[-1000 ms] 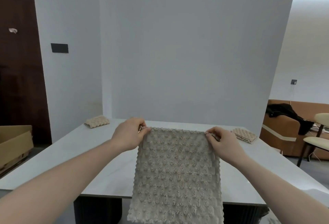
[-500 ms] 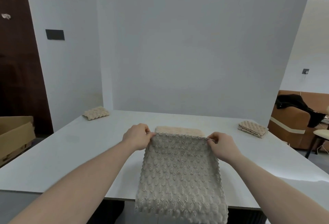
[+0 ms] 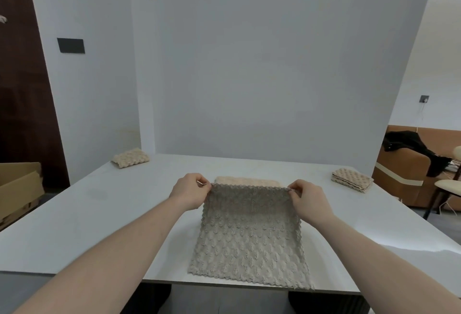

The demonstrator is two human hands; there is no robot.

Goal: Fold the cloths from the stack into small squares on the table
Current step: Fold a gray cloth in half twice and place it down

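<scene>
Both hands, left (image 3: 190, 190) and right (image 3: 308, 197), pinch the far corners of the grey bobble-knit cloth (image 3: 249, 236), which a moment ago hung off the white bench (image 3: 99, 214) and now lies flat, ready for folding

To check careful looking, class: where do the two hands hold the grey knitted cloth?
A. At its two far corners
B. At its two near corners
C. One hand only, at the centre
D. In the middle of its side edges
A: the left hand and right hand each pinch a far corner of the grey cloth.
</scene>
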